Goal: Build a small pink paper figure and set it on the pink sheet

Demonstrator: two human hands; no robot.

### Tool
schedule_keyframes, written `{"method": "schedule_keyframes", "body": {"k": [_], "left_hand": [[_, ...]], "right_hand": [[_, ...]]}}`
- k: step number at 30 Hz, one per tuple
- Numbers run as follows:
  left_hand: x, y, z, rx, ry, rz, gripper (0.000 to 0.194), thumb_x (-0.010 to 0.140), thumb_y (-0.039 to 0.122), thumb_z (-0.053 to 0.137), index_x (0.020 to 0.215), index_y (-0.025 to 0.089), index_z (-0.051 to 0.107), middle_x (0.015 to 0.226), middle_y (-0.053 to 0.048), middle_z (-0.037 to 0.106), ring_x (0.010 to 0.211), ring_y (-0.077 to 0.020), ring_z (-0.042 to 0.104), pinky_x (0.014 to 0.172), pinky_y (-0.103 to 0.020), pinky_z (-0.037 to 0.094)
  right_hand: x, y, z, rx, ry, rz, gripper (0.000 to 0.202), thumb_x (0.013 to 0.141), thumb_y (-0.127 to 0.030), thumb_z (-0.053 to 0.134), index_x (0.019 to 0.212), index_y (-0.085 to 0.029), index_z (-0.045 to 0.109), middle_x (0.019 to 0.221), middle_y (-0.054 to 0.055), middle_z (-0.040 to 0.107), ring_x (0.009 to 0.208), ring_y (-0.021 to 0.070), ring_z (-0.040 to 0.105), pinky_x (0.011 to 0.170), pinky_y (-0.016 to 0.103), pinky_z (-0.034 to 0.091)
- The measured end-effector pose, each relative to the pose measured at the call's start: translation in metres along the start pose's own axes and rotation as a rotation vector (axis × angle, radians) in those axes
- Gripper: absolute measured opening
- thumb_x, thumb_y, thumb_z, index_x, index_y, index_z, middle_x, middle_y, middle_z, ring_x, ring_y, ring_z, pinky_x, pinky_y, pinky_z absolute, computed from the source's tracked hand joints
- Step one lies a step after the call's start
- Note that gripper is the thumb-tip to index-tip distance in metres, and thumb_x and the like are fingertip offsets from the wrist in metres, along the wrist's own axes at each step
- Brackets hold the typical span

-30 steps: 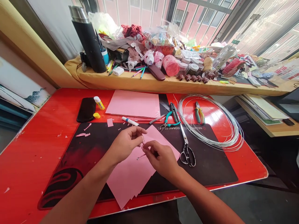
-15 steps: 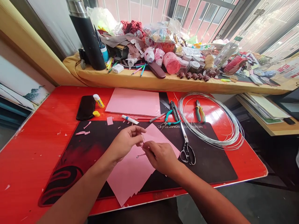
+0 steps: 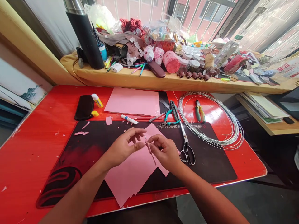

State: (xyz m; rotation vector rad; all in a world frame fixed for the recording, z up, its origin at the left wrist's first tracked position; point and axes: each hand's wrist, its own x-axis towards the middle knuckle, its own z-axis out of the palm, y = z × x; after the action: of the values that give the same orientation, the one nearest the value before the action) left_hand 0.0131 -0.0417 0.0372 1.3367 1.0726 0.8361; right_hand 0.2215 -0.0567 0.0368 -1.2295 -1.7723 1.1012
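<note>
Over the pink paper sheets, my right hand pinches a thin wire piece wrapped in pink paper. A bare silvery bit of it shows at the top, and a narrow pink strip slants down toward the sheets. My left hand is just left of this piece, thumb and fingers apart, with the thumb tip close to it. Whether that thumb touches it I cannot tell. Scissors lie right of my right hand, and teal-handled pliers lie beyond it.
A large wire coil and green-yellow pliers lie at the right. A white marker-like tube, glue stick, black phone and more pink paper lie at the back. The sill holds a black flask and craft clutter.
The wrapped piece has turned: its strip now hangs down to the right, where its end pointed left. My left fingers have spread away from it, while my right hand still pinches it.
</note>
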Motion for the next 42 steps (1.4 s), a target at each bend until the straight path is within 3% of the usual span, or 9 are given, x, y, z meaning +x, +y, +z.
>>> {"method": "schedule_keyframes", "body": {"k": [4, 10, 17, 29, 42], "left_hand": [[-0.007, -0.001, -0.001, 0.09, -0.059, 0.089, 0.064, 0.081, 0.041, 0.084, 0.141, 0.034, 0.063, 0.137, -0.008, 0.062, 0.124, -0.0283, 0.057, 0.108, -0.042, 0.046], [-0.008, 0.011, 0.003, 0.153, -0.015, 0.118, 0.026, 0.091, 0.04, 0.073, 0.113, 0.027, 0.072, 0.119, -0.007, 0.069, 0.112, -0.0247, 0.061, 0.104, -0.039, 0.046], [-0.008, 0.018, 0.003, 0.282, -0.02, 0.121, 0.013, 0.093, 0.037, 0.07, 0.098, 0.026, 0.073, 0.104, -0.004, 0.071, 0.103, -0.0238, 0.064, 0.097, -0.037, 0.048], [-0.009, 0.011, 0.006, 0.45, 0.023, 0.324, 0.007, 0.093, 0.02, 0.063, 0.093, 0.024, 0.069, 0.098, -0.002, 0.072, 0.098, -0.0207, 0.064, 0.09, -0.034, 0.049], [-0.009, 0.009, 0.006, 0.291, 0.009, 0.122, 0.007, 0.084, 0.018, 0.063, 0.088, 0.023, 0.066, 0.094, 0.0, 0.069, 0.093, -0.0181, 0.064, 0.089, -0.032, 0.048]], "right_hand": [[0.003, -0.004, -0.003, 0.325, -0.047, 0.18, 0.029, 0.093, -0.05, 0.068, 0.092, -0.021, 0.065, 0.06, -0.004, 0.061, 0.046, 0.0098, 0.044, 0.045, 0.022, 0.034], [0.006, -0.009, -0.001, 0.545, -0.103, 0.323, 0.039, 0.083, -0.055, 0.078, 0.087, -0.019, 0.065, 0.059, -0.005, 0.058, 0.042, 0.0066, 0.035, 0.04, 0.02, 0.026], [0.005, -0.007, -0.001, 0.574, -0.112, 0.355, 0.035, 0.081, -0.051, 0.08, 0.086, -0.019, 0.065, 0.057, -0.006, 0.057, 0.041, 0.0062, 0.034, 0.039, 0.02, 0.024], [0.005, 0.003, 0.001, 0.695, -0.156, 0.431, 0.035, 0.078, -0.047, 0.084, 0.085, -0.018, 0.066, 0.059, -0.005, 0.062, 0.04, 0.0043, 0.032, 0.038, 0.02, 0.019], [0.002, 0.008, 0.0, 0.554, -0.15, 0.344, 0.037, 0.085, -0.053, 0.079, 0.095, -0.019, 0.069, 0.06, -0.005, 0.059, 0.042, 0.0065, 0.036, 0.04, 0.021, 0.025]]}}
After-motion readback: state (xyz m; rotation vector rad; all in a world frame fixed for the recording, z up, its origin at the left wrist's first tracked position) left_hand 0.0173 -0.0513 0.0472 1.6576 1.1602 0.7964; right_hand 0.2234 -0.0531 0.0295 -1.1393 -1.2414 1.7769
